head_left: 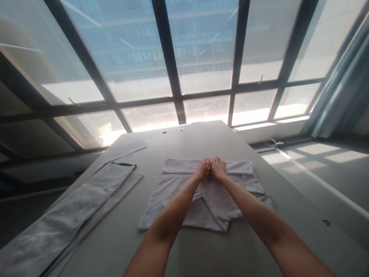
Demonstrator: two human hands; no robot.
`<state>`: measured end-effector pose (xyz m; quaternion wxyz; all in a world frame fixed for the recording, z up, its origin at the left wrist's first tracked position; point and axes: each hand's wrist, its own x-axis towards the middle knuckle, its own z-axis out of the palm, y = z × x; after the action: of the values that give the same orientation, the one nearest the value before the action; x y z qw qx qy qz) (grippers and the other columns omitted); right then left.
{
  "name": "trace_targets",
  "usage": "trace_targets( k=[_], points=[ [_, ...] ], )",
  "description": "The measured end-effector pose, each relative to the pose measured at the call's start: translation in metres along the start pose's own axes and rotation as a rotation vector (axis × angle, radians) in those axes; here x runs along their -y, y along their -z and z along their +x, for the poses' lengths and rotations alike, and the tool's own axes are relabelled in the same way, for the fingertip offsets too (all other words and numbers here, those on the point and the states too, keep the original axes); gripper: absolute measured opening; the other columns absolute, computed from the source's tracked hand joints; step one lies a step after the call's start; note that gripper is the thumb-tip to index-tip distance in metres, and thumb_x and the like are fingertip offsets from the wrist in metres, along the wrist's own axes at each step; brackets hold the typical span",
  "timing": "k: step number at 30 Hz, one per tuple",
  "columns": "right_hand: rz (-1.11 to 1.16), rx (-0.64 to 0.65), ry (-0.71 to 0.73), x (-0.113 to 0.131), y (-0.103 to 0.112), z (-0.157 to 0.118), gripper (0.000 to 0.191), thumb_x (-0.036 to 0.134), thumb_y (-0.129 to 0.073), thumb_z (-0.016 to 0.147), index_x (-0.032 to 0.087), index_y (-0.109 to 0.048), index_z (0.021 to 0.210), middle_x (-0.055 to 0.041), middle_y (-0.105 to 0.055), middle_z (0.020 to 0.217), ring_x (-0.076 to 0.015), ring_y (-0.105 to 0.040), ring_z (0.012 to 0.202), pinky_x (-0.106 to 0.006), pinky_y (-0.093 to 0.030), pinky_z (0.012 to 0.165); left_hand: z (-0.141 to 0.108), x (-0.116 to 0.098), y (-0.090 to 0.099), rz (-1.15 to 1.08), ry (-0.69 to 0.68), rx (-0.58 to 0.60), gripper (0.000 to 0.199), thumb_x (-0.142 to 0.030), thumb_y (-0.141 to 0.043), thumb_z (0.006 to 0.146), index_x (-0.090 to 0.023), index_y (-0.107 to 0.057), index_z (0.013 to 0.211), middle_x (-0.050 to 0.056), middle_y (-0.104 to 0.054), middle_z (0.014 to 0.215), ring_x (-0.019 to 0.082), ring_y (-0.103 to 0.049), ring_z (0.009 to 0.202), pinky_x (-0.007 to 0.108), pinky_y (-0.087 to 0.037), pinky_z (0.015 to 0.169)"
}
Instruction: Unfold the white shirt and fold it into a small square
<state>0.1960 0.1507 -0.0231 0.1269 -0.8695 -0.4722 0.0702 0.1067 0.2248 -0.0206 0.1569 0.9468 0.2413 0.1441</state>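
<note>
A pair of light grey shorts (201, 215) lies spread on the table, waistband at the far side and legs toward me. At the middle of the waistband my left hand (204, 168) has its fingers curled closed on the cloth. Right beside it, touching it, my right hand (218, 168) is also closed on the waistband. Both hands hide the centre of the waistband and the fingertips. Folds and creases run across the front of the shorts, below my forearms.
The pale table (198, 144) has round holes near its far edge. Long folded grey garments (83, 207) lie along its left side. A small dark item (326, 222) sits near the right edge. Beyond are large windows (201, 46), a curtain (340, 84) and a coiled cable (272, 143).
</note>
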Motion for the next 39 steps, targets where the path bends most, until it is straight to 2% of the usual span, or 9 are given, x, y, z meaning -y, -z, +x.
trace_targets(
  k=[5,11,16,21,24,30,33,36,39],
  points=[
    [-0.095,-0.039,-0.014,-0.065,-0.007,0.001,0.064,0.038,-0.029,0.106,0.011,-0.033,0.163,-0.0134,-0.026,0.171,-0.023,-0.02,0.158,-0.045,-0.012,0.128,-0.008,0.009,-0.018,0.126,0.072,0.068,0.056,-0.039,-0.034,0.108,-0.016,-0.044,0.157,0.013,-0.037,0.167,0.032,-0.026,0.158,0.055,-0.018,0.128],
    [-0.175,-0.081,-0.219,-0.148,0.011,0.006,0.07,0.046,-0.027,0.105,0.007,-0.031,0.163,-0.0153,-0.024,0.172,-0.0246,-0.018,0.159,-0.047,-0.01,0.128,-0.005,0.008,-0.013,0.238,0.106,0.152,0.064,-0.043,-0.024,0.107,-0.017,-0.031,0.165,0.008,-0.026,0.172,0.03,-0.018,0.16,0.053,-0.014,0.129],
    [-0.18,-0.103,-0.23,-0.157,0.008,0.008,0.071,0.047,-0.026,0.105,0.006,-0.031,0.163,-0.0166,-0.024,0.172,-0.0246,-0.016,0.159,-0.049,-0.01,0.128,0.005,-0.014,-0.014,0.209,0.203,0.262,0.068,-0.046,-0.027,0.105,-0.015,-0.027,0.165,0.012,-0.019,0.174,0.034,-0.011,0.161,0.063,-0.012,0.127],
    [-0.145,-0.121,-0.215,-0.159,0.003,0.009,0.071,0.046,-0.025,0.104,0.006,-0.033,0.163,-0.019,-0.026,0.17,-0.0273,-0.018,0.159,-0.053,-0.013,0.127,0.003,-0.03,-0.026,0.136,0.05,0.21,0.068,-0.053,-0.029,0.105,-0.02,-0.03,0.165,0.011,-0.021,0.173,0.031,-0.013,0.161,0.059,-0.01,0.128],
    [-0.135,-0.129,-0.191,-0.162,0.003,0.008,0.072,0.047,-0.024,0.104,0.004,-0.034,0.162,-0.0198,-0.027,0.17,-0.0285,-0.019,0.159,-0.055,-0.014,0.126,-0.008,0.001,-0.013,0.138,0.072,0.209,0.072,-0.059,-0.031,0.104,-0.02,-0.032,0.164,0.012,-0.02,0.173,0.032,-0.013,0.161,0.057,-0.011,0.128],
    [-0.126,-0.159,-0.166,-0.159,0.007,0.003,0.069,0.044,-0.026,0.103,0.008,-0.037,0.161,-0.0192,-0.031,0.169,-0.0291,-0.023,0.157,-0.055,-0.016,0.126,-0.051,0.123,0.053,0.277,0.417,0.128,0.067,-0.052,-0.024,0.108,-0.019,-0.029,0.165,0.012,-0.022,0.173,0.03,-0.017,0.16,0.055,-0.014,0.128],
    [-0.125,-0.145,-0.181,-0.156,0.009,0.001,0.069,0.043,-0.027,0.104,0.006,-0.037,0.161,-0.0197,-0.03,0.169,-0.0288,-0.021,0.158,-0.055,-0.015,0.126,-0.072,0.168,0.081,0.327,0.547,0.136,0.066,-0.05,-0.021,0.108,-0.019,-0.027,0.166,0.012,-0.018,0.174,0.031,-0.016,0.16,0.057,-0.017,0.127],
    [-0.135,-0.12,-0.192,-0.155,0.013,-0.001,0.067,0.042,-0.027,0.104,0.006,-0.039,0.159,-0.0189,-0.03,0.169,-0.0279,-0.022,0.158,-0.056,-0.016,0.126,-0.082,0.188,0.096,0.344,0.591,0.15,0.065,-0.047,-0.021,0.108,-0.017,-0.026,0.165,0.014,-0.018,0.174,0.033,-0.018,0.16,0.061,-0.019,0.125],
    [-0.151,-0.16,-0.15,-0.148,0.02,-0.007,0.061,0.035,-0.03,0.104,0.007,-0.045,0.156,-0.0191,-0.031,0.168,-0.0282,-0.021,0.158,-0.058,-0.013,0.126,-0.083,0.186,0.102,0.339,0.596,0.149,0.064,-0.046,-0.021,0.108,-0.017,-0.029,0.164,0.015,-0.021,0.172,0.035,-0.021,0.159,0.063,-0.023,0.123]
  ],
)
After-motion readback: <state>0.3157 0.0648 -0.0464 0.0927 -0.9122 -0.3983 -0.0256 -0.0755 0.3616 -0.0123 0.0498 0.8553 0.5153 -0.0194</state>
